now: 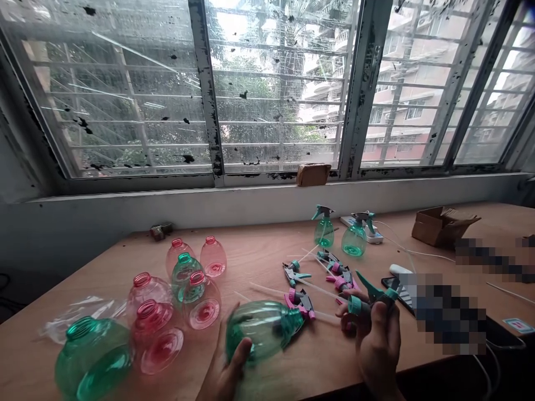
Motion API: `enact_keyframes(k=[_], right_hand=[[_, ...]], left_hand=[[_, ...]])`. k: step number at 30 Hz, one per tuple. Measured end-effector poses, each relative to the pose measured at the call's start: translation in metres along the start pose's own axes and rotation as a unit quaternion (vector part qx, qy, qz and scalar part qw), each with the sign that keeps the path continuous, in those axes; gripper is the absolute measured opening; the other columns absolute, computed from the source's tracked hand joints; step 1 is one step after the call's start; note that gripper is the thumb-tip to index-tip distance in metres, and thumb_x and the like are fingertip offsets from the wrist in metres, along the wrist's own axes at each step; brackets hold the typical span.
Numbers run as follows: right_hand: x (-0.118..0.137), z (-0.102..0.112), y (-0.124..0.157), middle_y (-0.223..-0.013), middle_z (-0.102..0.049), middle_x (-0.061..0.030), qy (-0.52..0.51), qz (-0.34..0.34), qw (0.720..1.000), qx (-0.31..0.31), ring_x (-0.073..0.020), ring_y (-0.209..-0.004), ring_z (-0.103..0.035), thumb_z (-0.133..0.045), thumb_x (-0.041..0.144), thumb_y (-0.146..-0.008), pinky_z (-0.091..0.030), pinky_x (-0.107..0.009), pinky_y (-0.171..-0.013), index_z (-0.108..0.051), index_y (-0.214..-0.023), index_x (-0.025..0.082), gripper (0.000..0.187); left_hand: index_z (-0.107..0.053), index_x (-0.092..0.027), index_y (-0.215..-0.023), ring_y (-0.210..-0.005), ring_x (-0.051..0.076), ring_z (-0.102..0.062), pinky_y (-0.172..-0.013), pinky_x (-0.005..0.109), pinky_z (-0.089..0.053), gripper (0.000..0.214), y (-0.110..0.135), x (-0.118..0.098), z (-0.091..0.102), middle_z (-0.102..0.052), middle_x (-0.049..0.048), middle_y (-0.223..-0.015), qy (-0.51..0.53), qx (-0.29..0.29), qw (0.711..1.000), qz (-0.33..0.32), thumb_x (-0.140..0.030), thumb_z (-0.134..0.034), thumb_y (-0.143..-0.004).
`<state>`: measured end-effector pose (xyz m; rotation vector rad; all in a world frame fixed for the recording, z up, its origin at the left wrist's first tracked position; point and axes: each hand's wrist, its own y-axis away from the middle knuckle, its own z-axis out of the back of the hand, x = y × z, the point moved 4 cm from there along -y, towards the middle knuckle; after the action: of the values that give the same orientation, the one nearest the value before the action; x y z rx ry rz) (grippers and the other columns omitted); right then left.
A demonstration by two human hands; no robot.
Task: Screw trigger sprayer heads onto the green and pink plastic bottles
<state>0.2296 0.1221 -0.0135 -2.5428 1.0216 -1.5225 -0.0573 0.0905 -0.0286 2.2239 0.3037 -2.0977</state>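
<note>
Left hand (228, 362) gripping green bottle (265, 328), right hand (378, 345) gripping teal spray head (355, 304), near table edge (334, 388).
Five pink bottles (204, 306), two more green (98, 356); well apart, two sprayers (354, 243).

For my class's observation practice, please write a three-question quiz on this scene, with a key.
1. Multiple choice. What does the right hand hold?
A. A pink bottle
B. A spray head
C. A cardboard box

2. True or false? The green bottle in the left hand is tipped sideways, its neck pointing toward the right hand.

3. Count. How many finished bottles, with spray heads fitted, stand on the table?

Key
1. B
2. True
3. Two, both green and standing toward the window side
</note>
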Motion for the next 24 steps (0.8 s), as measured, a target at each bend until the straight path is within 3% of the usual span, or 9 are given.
enact_keyframes(k=[4, 9, 13, 15, 17, 20, 24], right_hand=[[-0.006, 0.004, -0.006, -0.083, -0.071, -0.0016, -0.081, -0.090, 0.993, 0.008, -0.0124, -0.042, -0.053, -0.061, 0.052, -0.100, -0.039, -0.023, -0.036, -0.065, -0.093, 0.020, 0.033], [-0.009, 0.004, -0.008, -0.082, -0.071, -0.0003, -0.085, -0.151, 0.985, 0.026, -0.0088, -0.040, -0.050, -0.073, 0.056, -0.091, -0.036, -0.018, -0.032, -0.069, -0.092, 0.019, 0.037], [-0.012, -0.004, -0.002, -0.076, -0.070, 0.0013, -0.066, -0.171, 0.982, 0.051, -0.0078, -0.039, -0.049, -0.079, 0.060, -0.085, -0.036, -0.014, -0.031, -0.069, -0.093, 0.019, 0.043], [-0.014, -0.004, -0.001, -0.072, -0.068, 0.0020, -0.075, -0.173, 0.981, 0.038, -0.0073, -0.038, -0.047, -0.080, 0.060, -0.082, -0.036, -0.013, -0.031, -0.070, -0.092, 0.018, 0.045], [-0.017, -0.002, -0.003, -0.073, -0.069, 0.0011, -0.088, -0.175, 0.981, 0.008, -0.0075, -0.040, -0.048, -0.083, 0.060, -0.079, -0.038, -0.014, -0.032, -0.071, -0.090, 0.017, 0.046], [-0.020, 0.000, -0.003, -0.076, -0.071, 0.0001, -0.089, -0.175, 0.981, 0.006, -0.0080, -0.041, -0.050, -0.084, 0.059, -0.079, -0.039, -0.015, -0.033, -0.071, -0.091, 0.018, 0.045], [-0.022, -0.008, 0.003, -0.079, -0.072, -0.0033, -0.055, -0.161, 0.978, 0.117, -0.0120, -0.044, -0.058, -0.074, 0.057, -0.091, -0.043, -0.017, -0.035, -0.070, -0.097, 0.019, 0.039]], left_hand=[[-0.052, -0.024, -0.145, -0.143, 0.038, -0.046, -0.126, 0.051, -0.021, 0.083, -0.003, -0.007, 0.004, -0.062, 0.0125, -0.144, 0.016, -0.057, 0.998, 0.007, -0.075, -0.065, -0.080], [-0.051, -0.026, -0.147, -0.141, 0.036, -0.051, -0.121, 0.046, -0.034, 0.086, 0.001, -0.013, 0.000, -0.065, 0.0110, -0.143, 0.013, -0.050, 0.999, 0.011, -0.075, -0.068, -0.078], [-0.055, -0.025, -0.144, -0.121, 0.036, -0.065, -0.103, 0.041, -0.052, 0.085, 0.001, -0.010, 0.003, -0.074, 0.0098, -0.127, 0.006, -0.053, 0.999, 0.001, -0.071, -0.074, -0.076], [-0.056, -0.025, -0.143, -0.106, 0.034, -0.071, -0.091, 0.038, -0.058, 0.083, 0.000, -0.007, 0.006, -0.079, 0.0084, -0.112, 0.007, -0.059, 0.998, 0.002, -0.068, -0.076, -0.075], [-0.055, -0.025, -0.144, -0.098, 0.032, -0.073, -0.089, 0.038, -0.058, 0.082, -0.001, -0.006, 0.007, -0.079, 0.0075, -0.105, 0.006, -0.059, 0.998, 0.005, -0.068, -0.075, -0.077], [-0.050, -0.025, -0.149, -0.117, 0.034, -0.067, -0.108, 0.043, -0.048, 0.085, 0.001, -0.008, 0.005, -0.073, 0.0098, -0.125, 0.001, -0.047, 0.999, 0.003, -0.070, -0.071, -0.080], [-0.046, -0.026, -0.152, -0.148, 0.037, -0.039, -0.127, 0.046, -0.021, 0.089, 0.005, -0.013, -0.002, -0.052, 0.0085, -0.157, -0.021, -0.015, 1.000, -0.013, -0.070, -0.072, -0.079]])
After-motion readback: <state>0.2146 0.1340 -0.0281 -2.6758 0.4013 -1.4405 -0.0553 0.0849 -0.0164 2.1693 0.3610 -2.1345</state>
